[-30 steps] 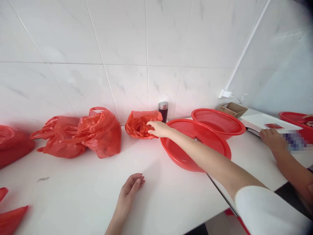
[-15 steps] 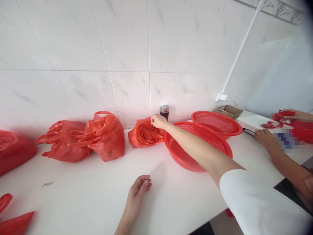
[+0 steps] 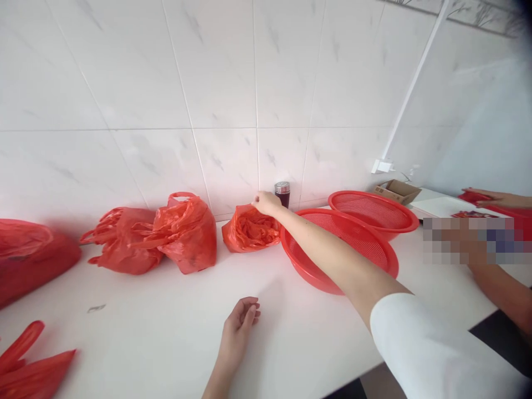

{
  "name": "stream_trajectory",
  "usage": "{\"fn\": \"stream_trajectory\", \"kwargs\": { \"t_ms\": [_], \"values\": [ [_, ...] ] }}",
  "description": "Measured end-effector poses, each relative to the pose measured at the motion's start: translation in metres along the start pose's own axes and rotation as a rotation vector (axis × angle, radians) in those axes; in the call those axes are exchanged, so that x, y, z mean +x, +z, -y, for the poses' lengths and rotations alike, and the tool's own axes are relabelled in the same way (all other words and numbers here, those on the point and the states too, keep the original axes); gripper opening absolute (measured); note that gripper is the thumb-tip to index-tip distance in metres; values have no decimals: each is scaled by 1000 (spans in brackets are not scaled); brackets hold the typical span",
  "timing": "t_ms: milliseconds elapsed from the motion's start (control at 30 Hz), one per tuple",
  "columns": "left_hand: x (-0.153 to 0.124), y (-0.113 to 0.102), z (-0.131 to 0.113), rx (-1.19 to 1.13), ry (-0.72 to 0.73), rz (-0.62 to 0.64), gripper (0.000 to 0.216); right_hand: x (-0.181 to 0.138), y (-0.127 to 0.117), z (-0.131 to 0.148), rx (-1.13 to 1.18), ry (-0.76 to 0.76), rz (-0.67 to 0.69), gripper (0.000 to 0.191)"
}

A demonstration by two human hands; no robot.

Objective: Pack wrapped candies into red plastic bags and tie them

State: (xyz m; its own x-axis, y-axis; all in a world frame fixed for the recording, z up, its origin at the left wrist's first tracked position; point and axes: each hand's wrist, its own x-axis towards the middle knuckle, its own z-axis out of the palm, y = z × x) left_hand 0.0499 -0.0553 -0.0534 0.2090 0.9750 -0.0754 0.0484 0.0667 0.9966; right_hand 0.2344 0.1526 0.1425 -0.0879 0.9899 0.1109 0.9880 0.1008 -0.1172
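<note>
Fingers [image 3: 258, 200] of the right hand at the back edge of an open red bag

So the right hand [image 3: 268, 204] is curled in right at the rim of that open red bag [image 3: 252, 233], which sits near the wall [image 3: 216, 66] on the white worktop [image 3: 166, 338]. Can't tell if any plastic is actually pinched in there. Mouth of the bag is wide and crumpled, just below those fingers.

Left hand [image 3: 236, 335] is down front, loosely half-curled with nothing in it, well apart from the bag.

What's in the way: the right forearm crosses over a big red basket [image 3: 305, 271] just beside the bag, hiding part of it. A flask [image 3: 282, 191] with a silvery lid is tucked behind the wrist. Second basket [image 3: 372, 205] overlaps behind the first, with a cardboard box [image 3: 397, 191] past it.

Off left, two bulging bags [image 3: 191, 238] sit together, and someone else's hand [image 3: 505, 199] is far right.
</note>
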Motion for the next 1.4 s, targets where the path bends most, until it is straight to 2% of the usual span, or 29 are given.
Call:
{"fn": "stream_trajectory", "kwargs": {
  "t_ms": [167, 233, 500, 600, 733, 867, 1033, 1167, 1233, 1333, 1400],
  "values": [
    [-3, 2, 0, 42, 33, 3, 42, -22, 44, 13, -15, 40, 179, 34],
    [-4, 1, 1, 31, 47, -12, 44, -21, 52, 16, -17, 67, 208, 34],
    [-2, 0, -1, -5, 30, -19, 45, 8, 12, -9, 15, 41, 53, 35],
    [-3, 2, -2, 16, 27, -24, 44, 4, 13, -15, 20, 36, 48, 34],
    [-5, 6, -3, 34, 40, -70, 45, -2, 28, -16, 41, 39, 66, 36],
    [-5, 7, 0, 56, 53, -89, 44, -6, 45, -10, 77, 1, 206, 36],
    [-1, 9, 2, 75, 48, -124, 42, -5, 54, 0, 128, -142, 429, 34],
    [23, 18, -12, 316, 213, -147, 43, -7, 52, 7, 194, -255, 467, 31],
    [47, 23, -20, 415, 298, -126, 46, -12, 48, 10, 248, -313, 457, 28],
    [90, 29, -31, 482, 338, -121, 47, -26, 35, 10, 342, -398, 417, 19],
    [116, 31, -37, 520, 348, -126, 48, -36, 22, 6, 406, -436, 365, 21]
  ]
}}
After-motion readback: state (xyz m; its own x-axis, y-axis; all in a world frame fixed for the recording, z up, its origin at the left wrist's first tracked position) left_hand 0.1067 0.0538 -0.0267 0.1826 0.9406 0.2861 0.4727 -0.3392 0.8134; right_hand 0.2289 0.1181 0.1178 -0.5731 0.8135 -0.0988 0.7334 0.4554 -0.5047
